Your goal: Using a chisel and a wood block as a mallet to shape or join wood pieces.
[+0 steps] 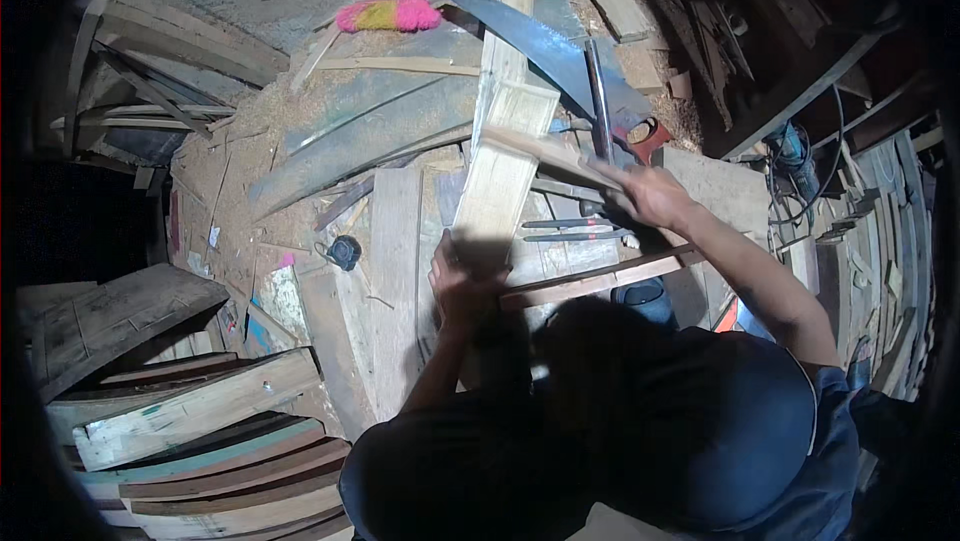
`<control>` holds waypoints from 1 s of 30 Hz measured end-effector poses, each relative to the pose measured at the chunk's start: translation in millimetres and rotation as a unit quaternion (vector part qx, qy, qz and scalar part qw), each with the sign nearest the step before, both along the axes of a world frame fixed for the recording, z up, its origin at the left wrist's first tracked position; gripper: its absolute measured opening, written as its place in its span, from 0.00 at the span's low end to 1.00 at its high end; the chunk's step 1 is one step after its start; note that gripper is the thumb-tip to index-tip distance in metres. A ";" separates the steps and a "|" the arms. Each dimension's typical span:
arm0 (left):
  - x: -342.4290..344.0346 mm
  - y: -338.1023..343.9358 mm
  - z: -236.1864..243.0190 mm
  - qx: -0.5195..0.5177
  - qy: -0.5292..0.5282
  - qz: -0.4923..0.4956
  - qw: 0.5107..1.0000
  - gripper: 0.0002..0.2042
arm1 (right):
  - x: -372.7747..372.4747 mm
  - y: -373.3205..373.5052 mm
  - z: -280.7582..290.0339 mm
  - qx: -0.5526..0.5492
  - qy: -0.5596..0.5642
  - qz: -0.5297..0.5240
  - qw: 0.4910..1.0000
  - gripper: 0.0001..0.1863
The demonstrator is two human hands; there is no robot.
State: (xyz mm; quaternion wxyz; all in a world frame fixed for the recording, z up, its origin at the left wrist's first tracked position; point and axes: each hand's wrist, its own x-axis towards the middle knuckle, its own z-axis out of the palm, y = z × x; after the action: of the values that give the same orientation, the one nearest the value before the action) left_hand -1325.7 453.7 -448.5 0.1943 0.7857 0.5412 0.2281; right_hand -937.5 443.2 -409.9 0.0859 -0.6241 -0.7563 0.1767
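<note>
A pale wooden board (490, 191) runs away from my body, and its raised end frame shows near the middle. My left hand (462, 281) is closed round the board's near part, with some fingers in shadow. In my right hand (655, 199) is a flat wooden strip (545, 153), blurred by motion, its far end lying over the board. Beyond that hand lies a handsaw (540, 46) with a red handle, partly under the board. A dark metal bar (598, 91) leans across its blade. Two slim dark tools (565, 231) lie between my hands.
A black tape measure (343, 253) sits left of the board. Farther off lies a pink and yellow fuzzy cloth (390, 13). Stacked planks (200, 411) fill the lower left. A blue power tool (793, 151) with a cord stands at right. Sawdust and offcuts are scattered around.
</note>
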 end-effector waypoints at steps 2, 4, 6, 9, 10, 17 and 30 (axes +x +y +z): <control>0.7 1.5 -4.9 -0.002 -0.018 0.026 1.000 0.52 | -10.5 8.3 3.5 0.021 0.046 -0.068 0.996 0.36; -0.6 3.0 -6.9 0.008 -0.003 0.021 1.000 0.52 | -24.2 -3.9 9.1 -0.054 0.032 0.001 0.998 0.37; -2.4 -0.2 -7.5 0.012 0.014 0.016 1.000 0.51 | -25.0 -16.4 8.2 -0.037 -0.001 0.159 0.987 0.36; 3.0 1.4 0.5 0.040 0.010 0.003 0.999 0.52 | 1.5 -7.3 6.9 -0.038 -0.037 0.139 0.989 0.33; -0.6 0.3 -2.5 0.043 0.008 0.009 0.999 0.52 | 2.6 -1.8 3.1 0.024 -0.001 0.066 0.998 0.34; -2.2 2.7 -16.7 0.007 0.026 0.035 0.999 0.59 | -18.8 -24.1 10.2 -0.049 -0.023 0.187 0.981 0.36; -6.9 2.6 -22.0 0.033 0.001 0.010 0.999 0.57 | -13.7 -9.2 7.4 -0.064 -0.029 0.165 0.984 0.33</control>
State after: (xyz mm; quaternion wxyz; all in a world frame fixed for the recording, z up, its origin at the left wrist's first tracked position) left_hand -1332.6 456.3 -470.5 0.1654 0.7867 0.5409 0.2474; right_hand -951.2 434.0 -402.5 -0.0061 -0.4994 -0.8384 0.2182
